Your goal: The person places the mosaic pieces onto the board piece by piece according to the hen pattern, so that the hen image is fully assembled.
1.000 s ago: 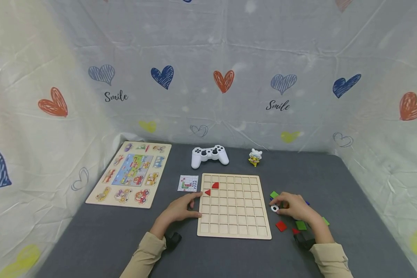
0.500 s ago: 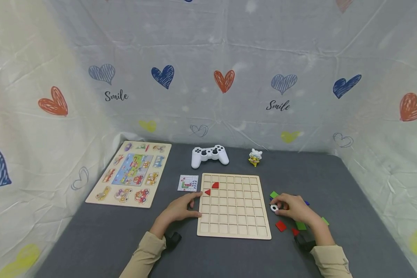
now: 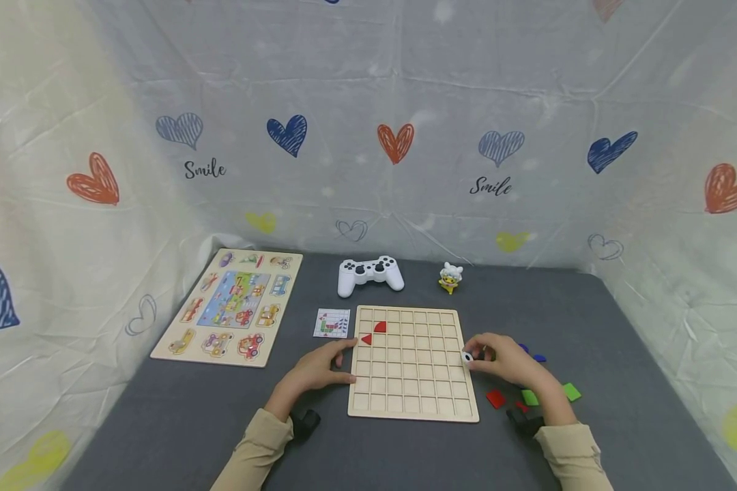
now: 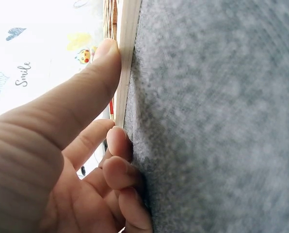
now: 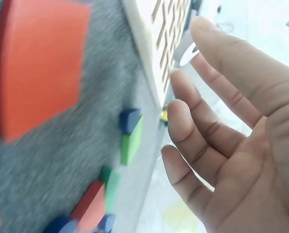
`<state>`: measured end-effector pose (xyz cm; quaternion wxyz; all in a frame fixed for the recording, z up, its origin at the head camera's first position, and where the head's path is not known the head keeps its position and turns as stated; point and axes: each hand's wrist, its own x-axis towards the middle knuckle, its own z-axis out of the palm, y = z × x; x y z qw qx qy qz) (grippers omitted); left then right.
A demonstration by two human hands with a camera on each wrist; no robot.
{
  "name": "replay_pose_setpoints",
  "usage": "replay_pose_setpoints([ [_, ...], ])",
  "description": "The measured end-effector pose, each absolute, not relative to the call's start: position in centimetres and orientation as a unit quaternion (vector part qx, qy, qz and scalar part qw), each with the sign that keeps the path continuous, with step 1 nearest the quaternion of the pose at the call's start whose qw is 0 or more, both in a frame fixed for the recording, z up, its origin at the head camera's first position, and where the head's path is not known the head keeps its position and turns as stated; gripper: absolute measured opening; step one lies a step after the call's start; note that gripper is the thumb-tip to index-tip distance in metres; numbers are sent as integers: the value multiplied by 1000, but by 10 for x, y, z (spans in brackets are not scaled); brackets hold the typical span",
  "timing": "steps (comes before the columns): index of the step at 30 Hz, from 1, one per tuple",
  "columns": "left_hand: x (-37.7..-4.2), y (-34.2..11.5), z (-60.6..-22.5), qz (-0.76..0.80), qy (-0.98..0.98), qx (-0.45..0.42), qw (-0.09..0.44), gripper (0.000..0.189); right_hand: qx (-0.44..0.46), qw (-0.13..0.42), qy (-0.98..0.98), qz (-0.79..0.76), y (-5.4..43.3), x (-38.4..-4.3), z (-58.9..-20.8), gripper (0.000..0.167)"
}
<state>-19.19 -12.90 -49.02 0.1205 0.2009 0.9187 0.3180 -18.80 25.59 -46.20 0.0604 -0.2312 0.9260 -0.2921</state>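
Observation:
A light wooden board (image 3: 414, 368) with a grid of square recesses lies flat. A red quarter-round piece (image 3: 381, 327) and a red triangle (image 3: 366, 339) sit in cells at its upper left. My left hand (image 3: 315, 368) rests at the board's left edge, with the thumb and a finger spread apart along it; the left wrist view shows the thumb touching the rim. Between thumb and index finger, my right hand (image 3: 503, 358) pinches a small white disc with a black centre (image 3: 467, 357). It overlaps the board's right edge in the head view.
Loose pieces lie right of the board: a red square (image 3: 495, 398), a green block (image 3: 571, 391) and blue pieces (image 3: 539, 358). Behind are a pattern card (image 3: 331, 323), a game controller (image 3: 370, 274) and a small figurine (image 3: 450, 277). A picture puzzle (image 3: 233, 307) stands left.
My right hand has moved left from the loose pieces to the board's right edge, carrying the white disc. The left hand stays at the board's left edge.

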Motion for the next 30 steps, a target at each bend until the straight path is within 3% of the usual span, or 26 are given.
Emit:
replay_pose_setpoints([
  [30,-191,-128,-489,317,919,202,119,70,-306,75,888,-335,175,-215,-447,23],
])
